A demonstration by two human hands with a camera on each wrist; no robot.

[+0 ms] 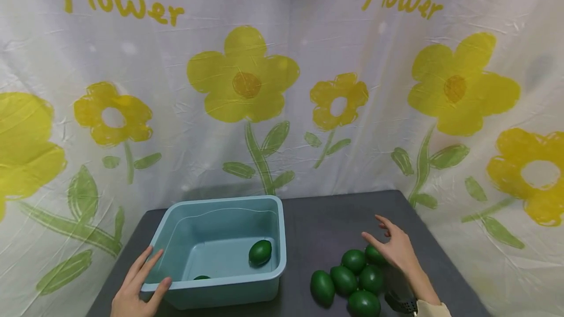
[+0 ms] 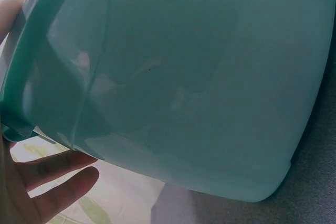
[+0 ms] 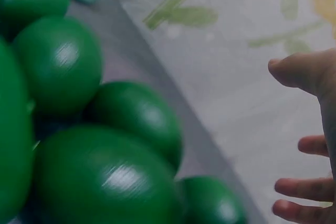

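Observation:
A light blue plastic bin [image 1: 220, 295] stands at the left of the dark table. My left hand [image 1: 136, 287] rests at its front left corner, fingers extended along the side and thumb by the front wall. Inside, one glossy dark green oval fruit [image 1: 260, 252], avocado-like, lies at the right; another [image 1: 201, 277] is mostly hidden behind the front rim. Several more such fruits [image 1: 343, 280] form a cluster to the bin's right. Over that cluster's far right side, my right hand [image 1: 394, 246] hovers with fingers parted and nothing in it; the right wrist view shows it apart from the fruits [image 3: 105, 174].
Behind and around the table [image 1: 317, 219] hangs a pale curtain [image 1: 326, 175] printed with yellow flowers. A dark strap [image 1: 401, 303] circles my right wrist beside the fruits.

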